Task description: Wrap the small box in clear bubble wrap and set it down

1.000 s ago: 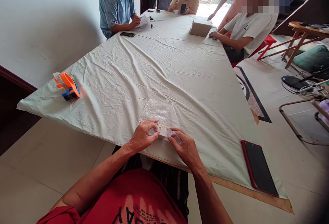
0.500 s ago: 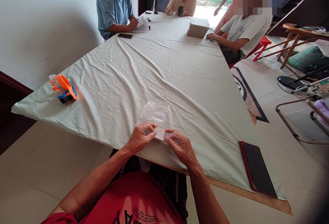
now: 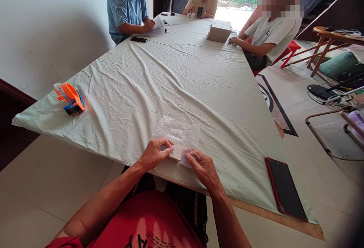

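A small pale box (image 3: 176,152) lies near the front edge of the cloth-covered table, on a sheet of clear bubble wrap (image 3: 170,128). The fingers of my left hand (image 3: 156,152) are closed on the box's left end, thumb and forefinger pressed together. Just to the right, my right hand (image 3: 202,164) pinches a flap of the bubble wrap beside the box's right end. The rest of the wrap spreads out flat beyond both hands.
An orange and blue tape dispenser (image 3: 74,98) stands at the left. A red-cased phone (image 3: 286,189) lies at the right corner. Farther back are a cardboard box (image 3: 218,32), a dark phone (image 3: 139,40), papers (image 3: 157,28) and several seated people.
My right hand has shifted slightly right and down with the wrap's flap. More of the wrap shows spread to the right behind the box.
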Action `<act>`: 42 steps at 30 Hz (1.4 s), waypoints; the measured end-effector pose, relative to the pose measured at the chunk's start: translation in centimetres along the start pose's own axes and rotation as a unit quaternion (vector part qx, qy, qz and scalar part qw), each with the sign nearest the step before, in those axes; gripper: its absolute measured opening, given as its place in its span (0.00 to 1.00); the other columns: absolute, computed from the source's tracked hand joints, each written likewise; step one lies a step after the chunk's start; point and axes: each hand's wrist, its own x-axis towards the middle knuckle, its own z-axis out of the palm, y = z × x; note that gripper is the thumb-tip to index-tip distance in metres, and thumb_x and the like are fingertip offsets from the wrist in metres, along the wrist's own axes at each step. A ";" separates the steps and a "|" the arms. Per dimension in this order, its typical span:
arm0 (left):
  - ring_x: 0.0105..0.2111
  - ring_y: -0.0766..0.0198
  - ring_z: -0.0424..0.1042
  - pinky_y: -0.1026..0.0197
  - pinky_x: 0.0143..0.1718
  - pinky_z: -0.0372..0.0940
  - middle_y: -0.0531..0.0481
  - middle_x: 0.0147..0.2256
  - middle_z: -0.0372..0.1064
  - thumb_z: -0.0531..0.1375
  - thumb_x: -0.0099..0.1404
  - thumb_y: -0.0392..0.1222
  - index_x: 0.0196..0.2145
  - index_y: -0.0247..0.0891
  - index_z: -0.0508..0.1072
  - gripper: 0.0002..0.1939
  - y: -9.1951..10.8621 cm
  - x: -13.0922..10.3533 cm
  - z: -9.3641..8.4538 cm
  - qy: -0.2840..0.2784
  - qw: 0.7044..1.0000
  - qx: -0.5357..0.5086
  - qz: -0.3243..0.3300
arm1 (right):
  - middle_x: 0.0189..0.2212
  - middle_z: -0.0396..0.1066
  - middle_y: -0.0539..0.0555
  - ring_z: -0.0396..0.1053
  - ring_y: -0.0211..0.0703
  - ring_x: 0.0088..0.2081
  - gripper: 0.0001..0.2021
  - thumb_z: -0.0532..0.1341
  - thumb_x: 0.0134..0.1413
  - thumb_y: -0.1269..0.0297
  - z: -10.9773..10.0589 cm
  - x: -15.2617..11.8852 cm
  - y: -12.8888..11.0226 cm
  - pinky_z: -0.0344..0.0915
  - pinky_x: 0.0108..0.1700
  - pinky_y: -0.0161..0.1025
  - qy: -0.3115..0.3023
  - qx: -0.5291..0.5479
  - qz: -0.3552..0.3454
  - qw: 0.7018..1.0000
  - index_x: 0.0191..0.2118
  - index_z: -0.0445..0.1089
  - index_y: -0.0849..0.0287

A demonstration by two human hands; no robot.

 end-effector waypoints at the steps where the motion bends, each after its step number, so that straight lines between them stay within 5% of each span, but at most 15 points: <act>1: 0.40 0.61 0.75 0.62 0.44 0.66 0.48 0.38 0.78 0.62 0.59 0.34 0.25 0.37 0.72 0.05 0.0 0.2 -0.1 -0.006 1.000 0.002 -0.001 | 0.32 0.78 0.54 0.72 0.46 0.32 0.15 0.58 0.60 0.54 -0.1 -0.1 0.2 0.65 0.35 0.39 0.007 -0.005 0.008 1.000 0.38 0.76 0.58; 10: 0.34 0.64 0.73 0.65 0.37 0.64 0.52 0.32 0.76 0.62 0.58 0.36 0.27 0.37 0.74 0.03 -0.1 1.2 -0.1 -0.044 0.998 0.027 -0.026 | 0.26 0.73 0.52 0.69 0.42 0.28 0.17 0.58 0.61 0.50 0.4 -1.1 2.0 0.62 0.33 0.38 0.103 -0.132 -0.008 0.986 0.29 0.70 0.58; 14: 0.33 0.65 0.72 0.65 0.36 0.63 0.52 0.30 0.75 0.62 0.58 0.37 0.26 0.37 0.74 0.03 -0.1 1.3 0.0 -0.046 0.998 0.033 -0.022 | 0.35 0.75 0.56 0.71 0.45 0.34 0.10 0.58 0.64 0.57 1.3 -2.1 0.8 0.63 0.38 0.40 0.232 -0.251 -0.130 0.931 0.39 0.71 0.58; 16: 0.32 0.65 0.71 0.65 0.36 0.63 0.53 0.30 0.75 0.62 0.58 0.37 0.27 0.37 0.74 0.03 -0.1 1.4 0.0 -0.045 0.998 0.032 -0.017 | 0.38 0.76 0.57 0.71 0.46 0.39 0.05 0.59 0.65 0.65 1.9 -2.8 -0.5 0.62 0.43 0.42 0.249 -0.297 -0.205 0.899 0.41 0.72 0.57; 21: 0.32 0.65 0.71 0.65 0.34 0.62 0.53 0.29 0.74 0.62 0.58 0.38 0.27 0.37 0.74 0.03 0.0 1.5 -0.1 -0.048 0.998 0.047 -0.013 | 0.42 0.78 0.55 0.69 0.49 0.46 0.08 0.60 0.63 0.73 3.4 -3.5 -3.0 0.58 0.48 0.44 0.169 -0.336 -0.276 0.885 0.44 0.74 0.56; 29: 0.32 0.65 0.71 0.65 0.35 0.63 0.53 0.29 0.74 0.62 0.59 0.37 0.27 0.37 0.74 0.03 0.0 1.8 0.0 -0.055 0.997 0.046 -0.012 | 0.52 0.75 0.59 0.67 0.50 0.52 0.15 0.56 0.64 0.74 3.4 -1.8 -2.3 0.56 0.51 0.46 0.073 -0.393 -0.284 0.871 0.54 0.71 0.62; 35: 0.39 0.62 0.72 0.63 0.40 0.64 0.50 0.39 0.76 0.63 0.58 0.37 0.37 0.38 0.76 0.08 0.5 0.9 -3.1 -0.038 0.991 0.127 0.015 | 0.50 0.74 0.57 0.67 0.49 0.47 0.15 0.59 0.63 0.72 2.7 -1.0 -3.0 0.54 0.50 0.46 0.027 -0.439 -0.272 0.856 0.54 0.70 0.56; 42: 0.32 0.63 0.72 0.62 0.36 0.63 0.48 0.37 0.75 0.60 0.61 0.39 0.38 0.37 0.75 0.07 -0.4 -0.4 -5.4 0.047 0.963 0.252 -0.077 | 0.43 0.73 0.56 0.66 0.48 0.42 0.13 0.63 0.60 0.67 2.5 0.3 -4.5 0.52 0.46 0.46 -0.012 -0.492 -0.269 0.828 0.51 0.72 0.53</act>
